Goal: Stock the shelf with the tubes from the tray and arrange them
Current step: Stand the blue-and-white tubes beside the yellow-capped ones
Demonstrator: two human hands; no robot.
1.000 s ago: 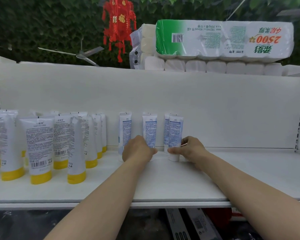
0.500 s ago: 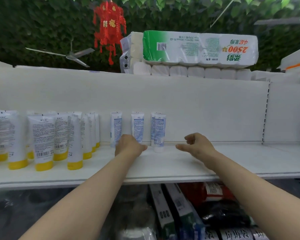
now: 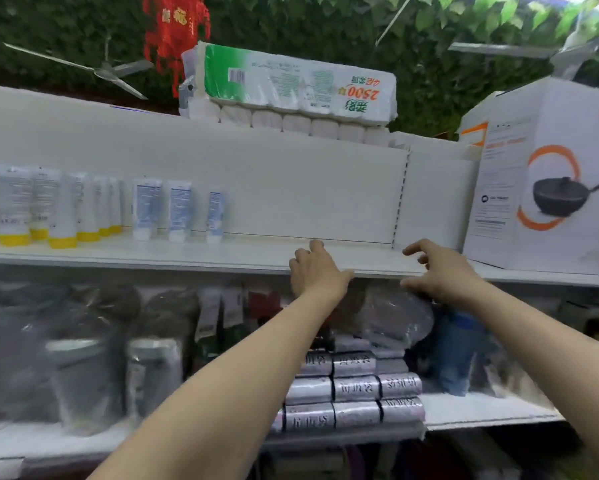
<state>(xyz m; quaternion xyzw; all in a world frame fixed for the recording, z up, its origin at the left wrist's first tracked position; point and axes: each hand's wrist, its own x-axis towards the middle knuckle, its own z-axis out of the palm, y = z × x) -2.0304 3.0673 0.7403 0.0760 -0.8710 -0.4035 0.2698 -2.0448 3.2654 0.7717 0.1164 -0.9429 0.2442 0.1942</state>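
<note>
— At ten o'clock on the shelf (image 3: 274, 254), the blue-labelled tubes (image 3: 179, 211) stand upright on their caps, just beside the yellow-capped tubes (image 3: 62, 209). Nobody is touching them now.

— Weren't both hands on them a second ago?

— Yes, and the right was pinching the end tube. Since then both have let go and swung off toward three o'clock. The left hand (image 3: 317, 271) hangs at the shelf's front edge, loosely curled and holding nothing. The right hand (image 3: 441, 273) is near it with its fingers (image 3: 416, 249) spread, also empty.

— So that batch is placed?

— I'd judge so. The tubes are spaced in a row, well apart from either hand. The view has turned right too, bringing in a cookware box (image 3: 540, 188) at two o'clock.

— Back for more, then?

— Probably a reach for the tray, but no tray shows, so I cannot tell where it lies.
</note>
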